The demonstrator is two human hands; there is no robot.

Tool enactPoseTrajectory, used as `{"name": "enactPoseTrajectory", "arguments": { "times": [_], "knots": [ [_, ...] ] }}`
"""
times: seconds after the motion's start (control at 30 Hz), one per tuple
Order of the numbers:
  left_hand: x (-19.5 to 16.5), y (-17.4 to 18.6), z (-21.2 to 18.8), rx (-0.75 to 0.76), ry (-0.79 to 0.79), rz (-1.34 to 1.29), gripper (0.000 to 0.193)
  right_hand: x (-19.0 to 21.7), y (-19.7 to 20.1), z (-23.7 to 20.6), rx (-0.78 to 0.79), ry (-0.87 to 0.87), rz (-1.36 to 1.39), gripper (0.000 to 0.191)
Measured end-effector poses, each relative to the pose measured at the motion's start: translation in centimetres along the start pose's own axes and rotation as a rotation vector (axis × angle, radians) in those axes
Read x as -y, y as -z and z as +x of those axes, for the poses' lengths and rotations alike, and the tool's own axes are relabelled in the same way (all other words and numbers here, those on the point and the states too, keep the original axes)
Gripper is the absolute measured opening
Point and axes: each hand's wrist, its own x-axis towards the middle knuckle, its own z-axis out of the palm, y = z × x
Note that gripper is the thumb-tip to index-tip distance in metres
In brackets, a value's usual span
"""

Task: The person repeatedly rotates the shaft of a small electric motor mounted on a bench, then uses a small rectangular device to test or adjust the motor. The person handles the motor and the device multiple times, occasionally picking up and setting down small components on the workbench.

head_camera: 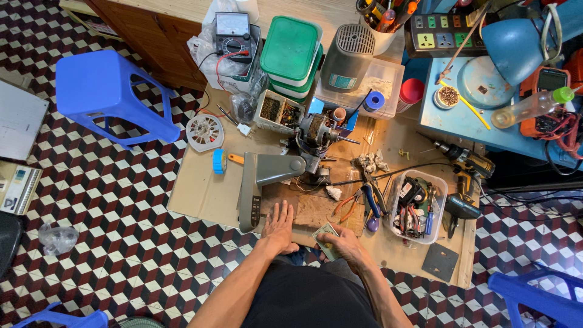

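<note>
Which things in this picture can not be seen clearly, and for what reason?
Head view only:
- Small flat object in the right hand: the fingers cover most of it, so its kind is unclear.
- Contents of the clear plastic tub: tangled and too small.
- Blue stool, lower right: cut off by the frame edge.
- Left hand: its palm side is hidden against the wooden board.

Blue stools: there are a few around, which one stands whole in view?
The blue stool at upper left on the tiled floor, beside the wooden cabinet. The others, at the bottom corners, are cut off by the picture's edge.
</note>
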Motion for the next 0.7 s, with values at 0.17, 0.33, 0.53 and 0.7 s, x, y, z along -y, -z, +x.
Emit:
{"name": "enactPoseTrajectory", "arguments": {
  "times": [0.17, 0.33, 0.53, 0.7],
  "knots": [
    [-0.08, -0.09, 0.01, 0.016, 0.0, -0.014, 0.142, 0.1, 0.0, -0.09, 0.005, 0.003, 0.01, 0.035],
    [-0.12, -0.1, -0.08, 0.009, -0.001, -0.017, 0.141, 0.31, -0.19, -0.37, -0.009, -0.007, 0.022, 0.032],
    [0.2, 0.23, -0.07, -0.011, -0.011, -0.017, 0.138, 0.6, -0.61, -0.31, 0.015, 0.016, 0.005, 0.029],
    [0.1, 0.39, -0.14, -0.001, -0.009, -0.008, 0.138, 0.38, -0.48, -0.07, 0.007, -0.005, 0.001, 0.029]
  ]
}}
